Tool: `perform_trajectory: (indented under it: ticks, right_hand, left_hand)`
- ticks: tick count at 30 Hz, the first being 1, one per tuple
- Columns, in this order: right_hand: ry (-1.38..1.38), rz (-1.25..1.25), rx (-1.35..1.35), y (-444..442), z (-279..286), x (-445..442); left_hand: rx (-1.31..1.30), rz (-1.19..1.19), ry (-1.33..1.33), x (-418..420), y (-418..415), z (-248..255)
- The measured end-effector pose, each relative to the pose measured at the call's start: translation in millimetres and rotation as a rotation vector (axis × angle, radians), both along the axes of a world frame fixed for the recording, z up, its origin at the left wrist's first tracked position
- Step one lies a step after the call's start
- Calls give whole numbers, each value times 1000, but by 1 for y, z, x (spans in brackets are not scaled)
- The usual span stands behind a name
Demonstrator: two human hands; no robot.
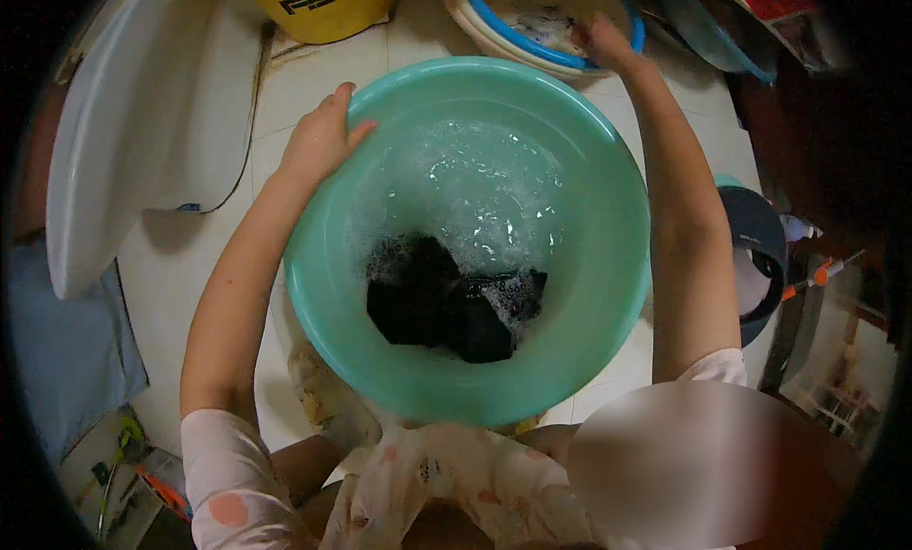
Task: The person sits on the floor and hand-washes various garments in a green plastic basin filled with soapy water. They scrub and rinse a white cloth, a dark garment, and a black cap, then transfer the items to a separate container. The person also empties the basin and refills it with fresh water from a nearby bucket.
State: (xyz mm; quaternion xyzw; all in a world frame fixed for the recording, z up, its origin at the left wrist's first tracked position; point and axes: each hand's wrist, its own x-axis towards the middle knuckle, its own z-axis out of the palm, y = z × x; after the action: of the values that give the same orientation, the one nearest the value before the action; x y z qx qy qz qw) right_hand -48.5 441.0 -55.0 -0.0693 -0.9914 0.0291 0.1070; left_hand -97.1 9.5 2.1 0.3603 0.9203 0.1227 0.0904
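Note:
A large green plastic basin (613,265) is in front of me with foamy, soapy water (491,172) in it. Dark wet cloth (442,304) lies partly submerged on the near side of the water, its folds rising above the suds. My left hand (320,133) grips the basin's upper left rim, thumb over the inner side. Beyond the basin, my right hand (604,43) reaches to a smaller basin with a blue rim (520,44). Its fingers are curled at that basin's right side, and whether they hold anything is unclear.
A yellow bucket (335,12) stands at the far left on the tiled floor (420,16). White ceramic fixture (92,158) runs along the left. At the right sits a dark round container (752,201). Grey-blue cloth (64,350) hangs at the left edge.

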Motion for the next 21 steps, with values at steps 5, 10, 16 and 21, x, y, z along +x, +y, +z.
perform_trajectory:
  ticks: [5,10,16,21]
  right_hand:
    - [-782,-145,-288,-25,15,-31]
    - [-214,32,267,6,-39,-79]
    - [-422,50,-155,-25,-3,-105]
    - [66,42,-925,-55,135,6]
  left_hand:
    - [24,35,-52,7,0,8]
    - [152,39,-144,6,11,5]
    - [89,119,-193,8,-1,7]
    - [83,-1,-57,6,12,0]
